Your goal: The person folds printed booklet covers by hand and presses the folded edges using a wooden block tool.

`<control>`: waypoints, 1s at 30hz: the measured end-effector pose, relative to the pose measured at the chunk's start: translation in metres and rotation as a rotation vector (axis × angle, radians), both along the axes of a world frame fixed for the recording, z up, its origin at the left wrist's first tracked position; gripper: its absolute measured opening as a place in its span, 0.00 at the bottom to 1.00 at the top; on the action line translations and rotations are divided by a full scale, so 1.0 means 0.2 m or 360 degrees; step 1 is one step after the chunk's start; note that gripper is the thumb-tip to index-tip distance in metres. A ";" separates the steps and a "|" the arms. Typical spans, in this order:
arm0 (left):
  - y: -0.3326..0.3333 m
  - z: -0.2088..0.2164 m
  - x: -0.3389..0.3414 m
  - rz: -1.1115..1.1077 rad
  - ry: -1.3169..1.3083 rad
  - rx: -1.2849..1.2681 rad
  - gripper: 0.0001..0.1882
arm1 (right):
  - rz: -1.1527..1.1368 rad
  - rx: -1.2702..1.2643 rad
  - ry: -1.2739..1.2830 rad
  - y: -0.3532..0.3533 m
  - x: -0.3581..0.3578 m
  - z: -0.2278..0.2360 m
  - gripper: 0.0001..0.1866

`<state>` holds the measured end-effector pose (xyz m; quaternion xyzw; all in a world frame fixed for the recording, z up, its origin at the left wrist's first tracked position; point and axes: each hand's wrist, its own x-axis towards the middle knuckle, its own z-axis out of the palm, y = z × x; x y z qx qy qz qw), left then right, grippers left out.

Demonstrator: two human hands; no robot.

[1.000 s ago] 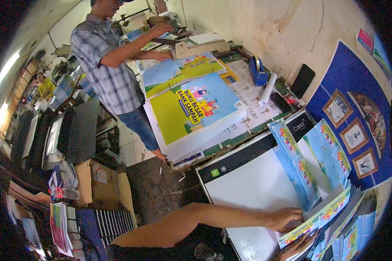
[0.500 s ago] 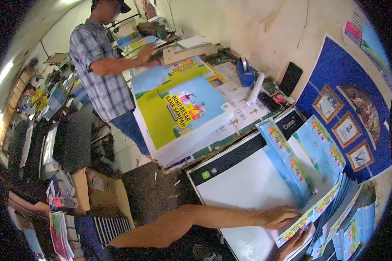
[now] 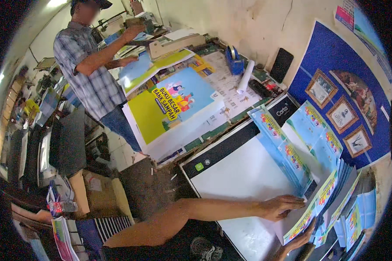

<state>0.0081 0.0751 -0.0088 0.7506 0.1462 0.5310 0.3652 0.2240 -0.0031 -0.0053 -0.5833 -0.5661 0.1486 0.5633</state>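
My left hand (image 3: 283,208) reaches in from the left, palm down, fingers stretched against the plain pale side of a printed sheet (image 3: 314,208). This sheet is bright blue and yellow-green with cartoon figures, and stands tilted at the front of a bundle of similar sheets (image 3: 345,178). My right hand (image 3: 299,241) grips the lower part of the sheet from its printed side; part of that hand is hidden. Beneath my left forearm lies a white-topped table (image 3: 235,182). More printed sheets (image 3: 287,148) lie in an overlapping row just beyond my left hand.
Across the table, a person in a checked shirt (image 3: 89,65) handles a large printed sheet (image 3: 139,71) beside a thick stack of prints (image 3: 174,102). A blue tape dispenser (image 3: 235,61) and paper roll (image 3: 247,77) lie near the wall. An open cardboard box (image 3: 98,191) stands lower left.
My left hand has shifted slightly up and right along the sheet. The other person has raised one arm and lifted a large sheet off the stack. The whole view has shifted a little.
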 end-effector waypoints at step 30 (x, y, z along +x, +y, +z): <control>-0.03 0.02 -0.01 0.0227 -0.0181 -0.0169 0.23 | 0.0067 -0.0003 0.0013 -0.03 -0.08 0.03 0.30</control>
